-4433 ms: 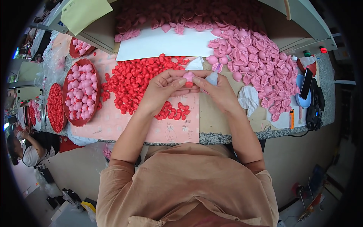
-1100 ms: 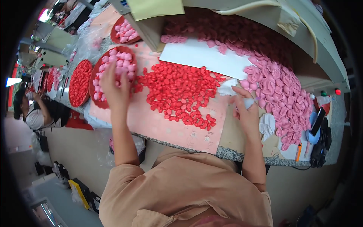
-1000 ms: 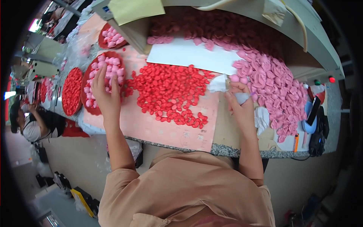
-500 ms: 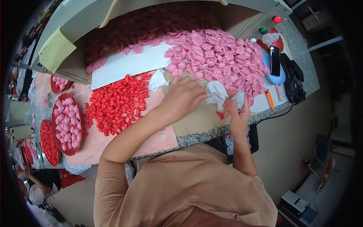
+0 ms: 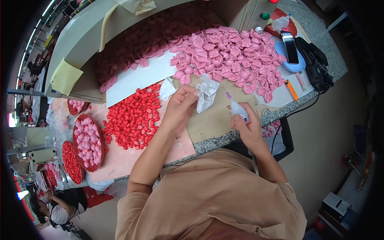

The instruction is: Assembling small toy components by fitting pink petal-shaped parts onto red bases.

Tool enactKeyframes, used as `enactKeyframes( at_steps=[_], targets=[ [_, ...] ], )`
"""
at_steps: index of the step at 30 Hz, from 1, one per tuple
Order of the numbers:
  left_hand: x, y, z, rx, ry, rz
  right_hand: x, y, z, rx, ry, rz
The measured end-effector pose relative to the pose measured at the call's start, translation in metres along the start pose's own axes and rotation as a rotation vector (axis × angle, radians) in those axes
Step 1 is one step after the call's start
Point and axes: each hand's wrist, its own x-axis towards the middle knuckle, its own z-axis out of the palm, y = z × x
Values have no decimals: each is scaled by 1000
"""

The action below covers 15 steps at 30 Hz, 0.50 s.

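Note:
My left hand (image 5: 180, 106) is closed in a pinch on a crumpled white tissue (image 5: 207, 94), held over the brown paper on the bench. My right hand (image 5: 250, 128) grips a small white squeeze bottle (image 5: 238, 109), its purple nozzle tilted up and to the left. A second white tissue (image 5: 167, 89) lies just beyond my left wrist. Past both hands spreads a heap of pink moulded pieces (image 5: 224, 54), some round, some with ragged rims. To the left of my left forearm lies a pile of small glossy red pieces (image 5: 134, 120).
A grey machine housing (image 5: 76, 60) arches over the far side. Red baskets (image 5: 105, 146) of pink and red pieces stand at left. At right are an orange cutter (image 5: 291, 90), a phone (image 5: 290, 47) on a blue dish, and a black device with a cable. Another person (image 5: 60, 206) sits at lower left.
My left hand has drawn the tissue leftward, away from my right hand. The bottle now shows clearly in my right hand, nozzle up. The whole view has shifted.

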Motion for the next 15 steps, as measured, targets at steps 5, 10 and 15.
enactKeyframes(
  at_steps=[5,10,15],
  targets=[
    [-17,-8,-8,-319,72,107,4,-3,28,-99,-150,-6],
    [-28,6,6,-308,108,175,10,-3,42,-190,-231,-2],
    [-32,12,3,-297,122,265,8,-12,48,97,-374,166]
  ],
)
